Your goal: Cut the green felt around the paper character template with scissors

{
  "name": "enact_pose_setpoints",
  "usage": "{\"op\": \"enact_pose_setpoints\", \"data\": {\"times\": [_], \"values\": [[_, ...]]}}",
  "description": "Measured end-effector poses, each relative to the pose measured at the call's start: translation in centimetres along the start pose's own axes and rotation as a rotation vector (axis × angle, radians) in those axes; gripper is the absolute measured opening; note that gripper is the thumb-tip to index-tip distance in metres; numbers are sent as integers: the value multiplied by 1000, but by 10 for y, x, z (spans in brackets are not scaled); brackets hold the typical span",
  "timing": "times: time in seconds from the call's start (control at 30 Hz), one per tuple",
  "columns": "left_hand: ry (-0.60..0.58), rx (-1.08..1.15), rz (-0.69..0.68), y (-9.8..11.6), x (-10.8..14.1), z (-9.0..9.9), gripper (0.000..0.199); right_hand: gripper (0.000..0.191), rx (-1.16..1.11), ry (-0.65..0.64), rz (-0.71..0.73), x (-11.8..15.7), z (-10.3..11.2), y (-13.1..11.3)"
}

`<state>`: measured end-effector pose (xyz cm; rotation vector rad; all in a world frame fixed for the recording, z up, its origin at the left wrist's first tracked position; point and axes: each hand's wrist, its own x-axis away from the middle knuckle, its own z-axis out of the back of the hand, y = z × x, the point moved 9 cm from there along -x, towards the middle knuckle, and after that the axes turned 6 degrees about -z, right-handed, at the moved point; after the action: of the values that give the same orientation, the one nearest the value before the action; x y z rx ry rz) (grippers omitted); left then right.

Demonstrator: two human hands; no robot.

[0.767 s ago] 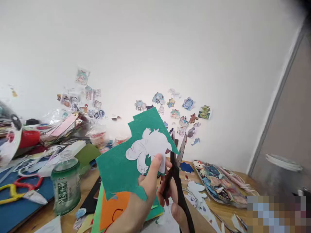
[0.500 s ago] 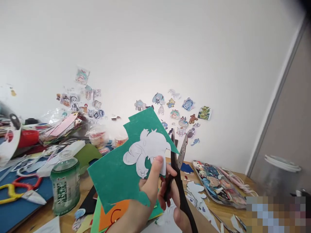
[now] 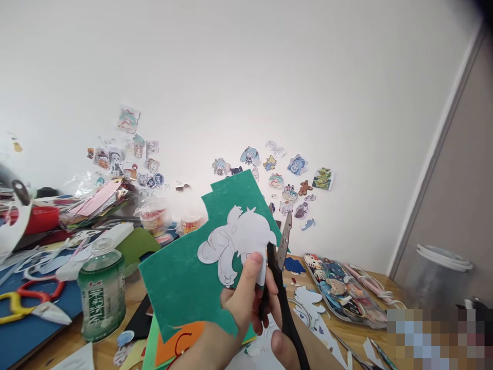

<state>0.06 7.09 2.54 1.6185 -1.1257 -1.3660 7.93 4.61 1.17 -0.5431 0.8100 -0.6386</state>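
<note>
Green sheet [image 3: 177, 288] raised over the table [image 3: 63, 345], toward its near edge; white paper cutout [image 3: 252, 228] against its face. Left hand [image 3: 241, 298] pinches both, thumb on the cutout's lower right. Right hand [image 3: 283, 347] grips black-handled scissors [image 3: 287, 308], blades parted at the sheet's right edge. Sheet matte, jagged-sided, holding flat: probably light, fairly stiff. Cutout smooth, lobed, line-drawn; likely creases easily, may slide. Best held flat, thumb across both layers.
</note>
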Motion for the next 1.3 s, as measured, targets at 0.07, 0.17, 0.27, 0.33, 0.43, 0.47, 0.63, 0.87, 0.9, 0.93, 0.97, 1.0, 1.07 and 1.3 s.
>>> {"op": "enact_pose_setpoints", "data": {"times": [0.07, 0.17, 0.27, 0.33, 0.43, 0.47, 0.63, 0.87, 0.9, 0.93, 0.97, 1.0, 1.07, 1.3], "values": [[8, -3, 29, -5, 2, -1, 52, 41, -86, 14, -40, 2, 0, 8], [25, -11, 51, -10, 4, -1, 52, 43, -151, -5, -78, 3, 1, 10], [51, 4, 38, -11, 4, -1, 52, 46, -161, -46, -100, 1, 3, -2], [58, 7, 32, -10, 4, -1, 52, 47, -150, -61, -147, 2, 6, -10], [38, 10, 45, -10, 5, -4, 53, 44, -147, -23, -200, 5, 12, -21], [30, 15, 52, -10, 5, -4, 53, 43, -139, -6, -209, 7, 15, -24], [44, 15, 56, -10, 5, -3, 54, 47, -116, -47, -200, 4, 17, -31], [65, 21, 118, -15, 10, -4, 53, 53, -62, -16, -211, 8, 16, -19], [77, 15, 120, -14, 11, -3, 52, 53, -49, -5, -210, 10, 16, -15], [84, 10, 114, -13, 12, -3, 52, 52, -27, -20, -208, 13, 14, -11], [83, 6, 104, -12, 12, -3, 52, 50, 11, -35, -211, 15, 13, -7], [80, -1, 95, -10, 12, -3, 52, 48, 52, -54, -208, 17, 11, -4], [70, -17, 84, -8, 12, -3, 52, 48, 117, -54, -197, 17, 12, -1], [26, 17, 170, -20, 13, -8, 59, 49, 95, -49, -165, 6, 12, -22]]}}
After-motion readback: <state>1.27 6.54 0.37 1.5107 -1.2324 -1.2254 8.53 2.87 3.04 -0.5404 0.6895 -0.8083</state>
